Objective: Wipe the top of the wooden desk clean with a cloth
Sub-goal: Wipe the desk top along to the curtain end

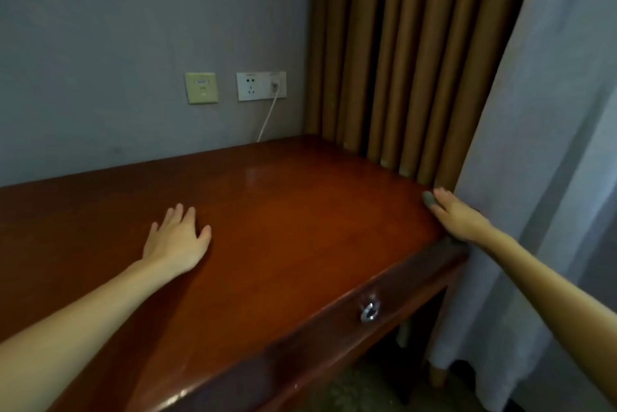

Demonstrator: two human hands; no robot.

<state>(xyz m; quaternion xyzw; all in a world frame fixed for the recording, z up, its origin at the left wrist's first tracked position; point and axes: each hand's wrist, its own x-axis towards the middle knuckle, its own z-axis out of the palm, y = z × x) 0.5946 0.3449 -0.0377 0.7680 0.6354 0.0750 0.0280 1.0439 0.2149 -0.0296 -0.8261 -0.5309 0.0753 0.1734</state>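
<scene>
Hands, two, both bare to the forearm. Left hand (pixel 177 238): laid palm-down on the wide, polished, reddish-brown wooden desk (pixel 283 244), left of its middle, fingers straight and slightly spread, holding nothing. Right hand (pixel 459 218): stretched to the desk's right edge near the front corner, fingers fairly straight, not curled, pressing flat on the small grey cloth (pixel 428 200).

One cloth only, on the desk top at that right edge, mostly hidden beneath the right hand. Rounded grey fold peeking out by the fingertips; darker grey bit showing under the wrist at the corner. Too blurred to tell weave or texture.

One desk top, glossy, deep red-brown, with a faint pale sheen toward the back and a rounded front lip. One drawer front below the lip, carrying one shiny silver metal knob (pixel 369 311).

Wall plates, two, on the plain grey-blue wall (pixel 117 44) behind the desk: one yellowish square plate (pixel 201 87) and, just right of it, one white rectangular socket panel (pixel 261 86). One white cable (pixel 267 117) plugged into the panel's right end, dropping behind the desk's back edge.

Curtains, two: one tan-brown pleated curtain (pixel 400 61) hanging along the desk's right side, folds meeting the top, and one pale grey sheer curtain (pixel 534 178) in front of it, beside the right forearm. Dim mottled floor (pixel 350 388) below the desk.
</scene>
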